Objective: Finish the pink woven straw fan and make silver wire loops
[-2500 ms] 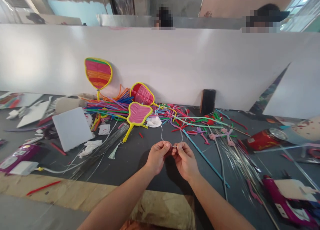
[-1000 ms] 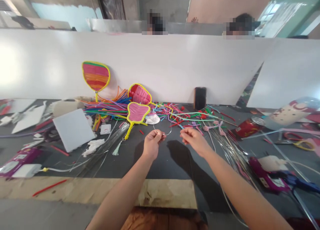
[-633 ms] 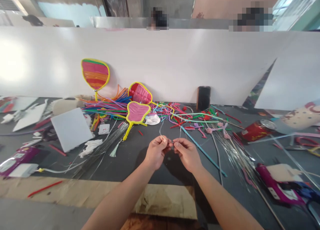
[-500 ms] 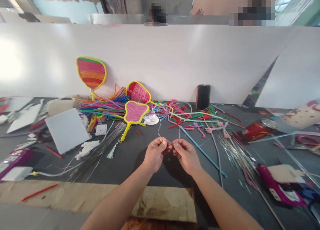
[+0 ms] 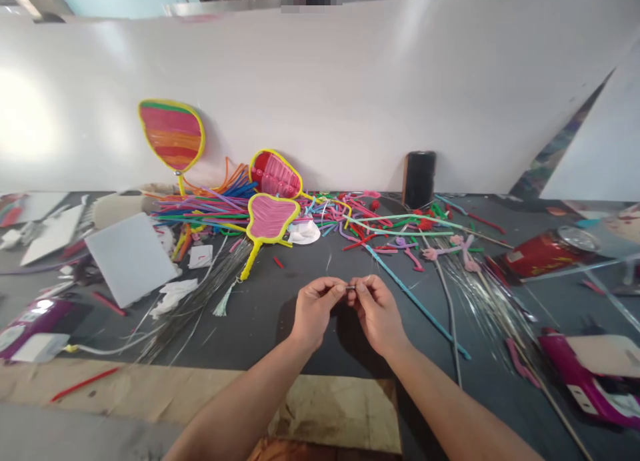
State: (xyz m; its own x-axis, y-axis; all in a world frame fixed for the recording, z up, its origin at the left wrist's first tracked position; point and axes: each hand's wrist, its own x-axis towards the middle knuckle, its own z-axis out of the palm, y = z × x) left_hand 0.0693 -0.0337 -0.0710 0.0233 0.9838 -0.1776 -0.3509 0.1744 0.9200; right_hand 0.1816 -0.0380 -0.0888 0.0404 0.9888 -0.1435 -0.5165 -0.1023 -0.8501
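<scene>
My left hand [image 5: 316, 314] and my right hand [image 5: 379, 315] meet above the dark tabletop, fingertips almost touching. Both are closed in a pinch on a short stretch of thin wire [image 5: 351, 287] that shows between them. Faint strands rise above the fingers, too fine to trace. Beyond my left hand lies a pink fan [image 5: 273, 219] with a yellow pipe-cleaner rim and handle, a pale tassel [image 5: 226, 299] hanging from its end. A light-blue pipe cleaner [image 5: 415, 299] runs diagonally beside my right hand.
Two more fans, one striped [image 5: 173, 135] and one red-pink [image 5: 275, 179], lean against the white partition [image 5: 320, 81]. A phone [image 5: 419, 179], a red can [image 5: 547, 253], bundled wires [image 5: 200, 294], a white square board [image 5: 131, 261] and purple tools [image 5: 575, 374] surround the work area.
The view has tilted down and shifted slightly. My fingertips have come closer together, and the looped thin strands that stood above them are now barely visible.
</scene>
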